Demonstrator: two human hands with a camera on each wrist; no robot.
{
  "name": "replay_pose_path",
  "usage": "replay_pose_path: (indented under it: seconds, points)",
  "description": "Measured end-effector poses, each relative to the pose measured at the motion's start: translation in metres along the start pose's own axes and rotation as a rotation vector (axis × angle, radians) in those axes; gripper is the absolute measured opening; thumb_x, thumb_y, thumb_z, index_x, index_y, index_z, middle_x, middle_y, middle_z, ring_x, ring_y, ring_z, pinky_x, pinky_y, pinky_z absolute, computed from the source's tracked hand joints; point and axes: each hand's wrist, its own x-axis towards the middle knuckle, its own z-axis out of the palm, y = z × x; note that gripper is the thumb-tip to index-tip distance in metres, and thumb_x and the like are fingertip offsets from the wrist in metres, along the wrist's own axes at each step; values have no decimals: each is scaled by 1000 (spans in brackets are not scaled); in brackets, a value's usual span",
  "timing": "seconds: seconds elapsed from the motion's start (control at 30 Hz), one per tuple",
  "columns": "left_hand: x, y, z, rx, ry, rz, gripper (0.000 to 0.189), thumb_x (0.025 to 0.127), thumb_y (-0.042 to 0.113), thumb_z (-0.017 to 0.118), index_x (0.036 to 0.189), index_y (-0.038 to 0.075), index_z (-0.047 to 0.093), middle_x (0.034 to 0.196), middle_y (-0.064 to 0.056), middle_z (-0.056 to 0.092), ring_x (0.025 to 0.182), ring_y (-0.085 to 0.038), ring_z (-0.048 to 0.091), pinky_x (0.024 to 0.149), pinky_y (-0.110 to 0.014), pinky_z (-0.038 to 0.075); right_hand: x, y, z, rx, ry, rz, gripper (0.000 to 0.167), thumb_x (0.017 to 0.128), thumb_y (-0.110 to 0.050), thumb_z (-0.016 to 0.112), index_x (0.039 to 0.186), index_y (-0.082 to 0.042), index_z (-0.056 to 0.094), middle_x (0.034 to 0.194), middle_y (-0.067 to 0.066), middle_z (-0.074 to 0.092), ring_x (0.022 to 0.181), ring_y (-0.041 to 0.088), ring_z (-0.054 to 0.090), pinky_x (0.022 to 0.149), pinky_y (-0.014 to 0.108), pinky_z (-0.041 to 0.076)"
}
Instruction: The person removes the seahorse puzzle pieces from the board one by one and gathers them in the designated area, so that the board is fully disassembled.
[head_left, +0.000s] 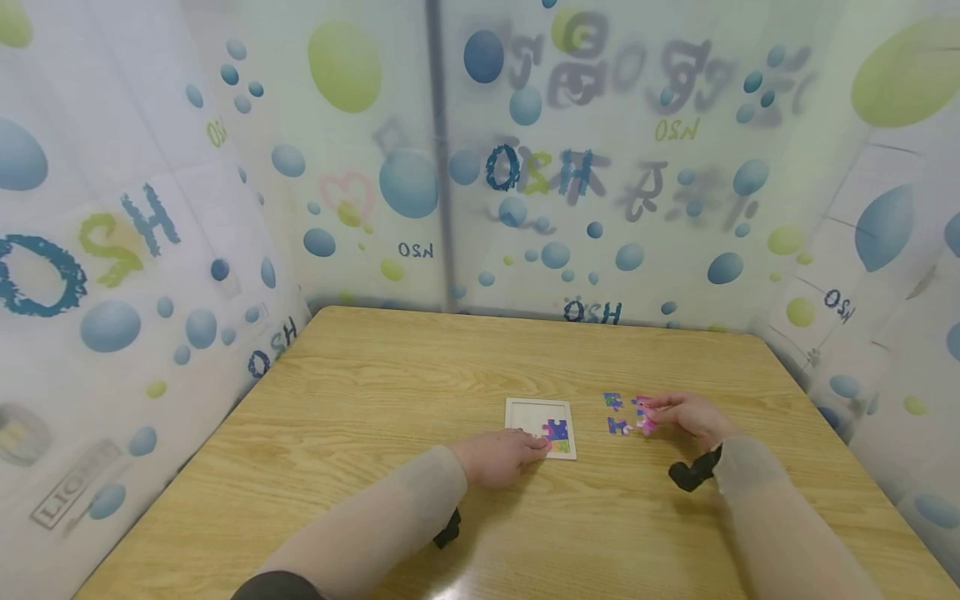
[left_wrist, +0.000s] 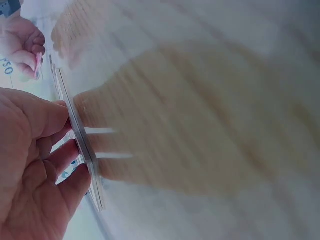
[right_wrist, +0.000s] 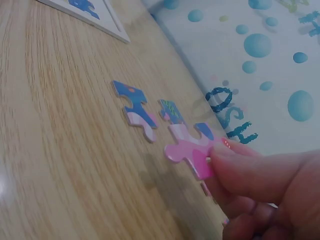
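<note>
My left hand [head_left: 498,457] rests its fingertips on the near left part of a white square puzzle tray [head_left: 525,402]. Inside the tray's lower right part lie joined puzzle pieces [head_left: 557,430] in blue and pink, partly under those fingers. The left wrist view shows the tray edge-on against the fingertips. My right hand [head_left: 693,417] pinches a pink puzzle piece [right_wrist: 192,150] between thumb and fingers, to the right of the tray. Close by on the table are a blue-and-pink piece [right_wrist: 135,107] and a blue-green piece [right_wrist: 172,111]. Another piece shows partly beneath the right hand.
The wooden table [head_left: 375,367] carries the tray and the loose pieces. White curtains [head_left: 360,150] printed with blue and green bubbles stand along its back, left and right sides. A black wrist strap [head_left: 693,472] hangs at the right wrist.
</note>
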Motion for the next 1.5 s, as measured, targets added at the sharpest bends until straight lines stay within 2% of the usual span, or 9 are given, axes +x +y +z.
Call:
replay_pose_path:
  seconds: [0.2, 0.3, 0.43, 0.53, 0.7, 0.87, 1.03, 1.27, 1.5]
  points:
    - [-1, 1, 0, -13, -2, -6, 46, 102, 12, 39, 147, 18, 41, 151, 9, 36, 140, -12, 31, 114, -26, 24, -1, 3, -3, 96, 7, 92, 35, 86, -5, 69, 119, 3, 62, 124, 15, 47, 105, 27, 42, 84, 33, 43]
    - [-2, 1, 0, -20, -5, -14, 46, 102, 12, 40, 148, 19, 40, 151, 10, 36, 140, -12, 30, 114, -27, 24, -2, 4, -4, 27, 20, 88, 34, 86, -8, 70, 118, 1, 64, 127, 16, 46, 103, 27, 40, 80, 31, 39]
    - [-2, 1, -1, -12, -4, -11, 46, 102, 13, 39, 148, 19, 41, 151, 10, 36, 140, -12, 30, 114, -26, 23, -2, 5, -5, -36, 29, 58, 29, 87, -9, 70, 114, 2, 67, 118, 13, 52, 95, 25, 42, 76, 32, 38]
    - [-2, 1, 0, 1, -1, -5, 46, 102, 12, 39, 147, 18, 41, 151, 9, 36, 140, -12, 30, 114, -26, 23, -1, 6, -5, -55, 29, 41, 28, 87, -8, 69, 112, 5, 66, 119, 18, 51, 93, 25, 43, 75, 31, 39]
    - [-1, 0, 0, 9, 2, 1, 46, 102, 12, 40, 147, 18, 41, 152, 9, 35, 140, -12, 30, 114, -26, 23, 0, 5, -4, -116, 34, 33, 31, 89, -8, 67, 116, 8, 63, 146, 33, 27, 114, 35, 38, 90, 38, 37]
    - [-1, 0, 1, 12, 2, 2, 45, 102, 12, 40, 147, 18, 42, 152, 9, 35, 140, -12, 30, 114, -26, 24, 1, 3, -3, -165, 36, 25, 34, 90, -7, 66, 118, 10, 61, 150, 37, 12, 135, 49, 17, 109, 54, 23]
    - [0, 0, 1, -6, 2, -3, 46, 102, 11, 40, 147, 18, 41, 152, 9, 35, 140, -12, 30, 114, -26, 23, 1, 3, -2, -230, 54, 35, 35, 90, -11, 67, 119, 8, 62, 149, 37, 17, 135, 52, 17, 111, 60, 17]
    - [0, -1, 2, -16, 0, -3, 46, 102, 12, 39, 148, 18, 40, 152, 9, 35, 140, -12, 30, 114, -26, 23, 2, 5, -1, -266, 83, 40, 32, 89, -15, 68, 113, 6, 66, 140, 35, 35, 123, 47, 38, 103, 57, 31]
    - [0, -1, 1, -12, 1, 1, 46, 102, 11, 39, 148, 18, 40, 152, 9, 35, 140, -12, 30, 114, -25, 23, 1, 5, -2, -240, 93, 42, 31, 88, -15, 70, 110, 6, 66, 134, 33, 41, 115, 42, 43, 98, 54, 37]
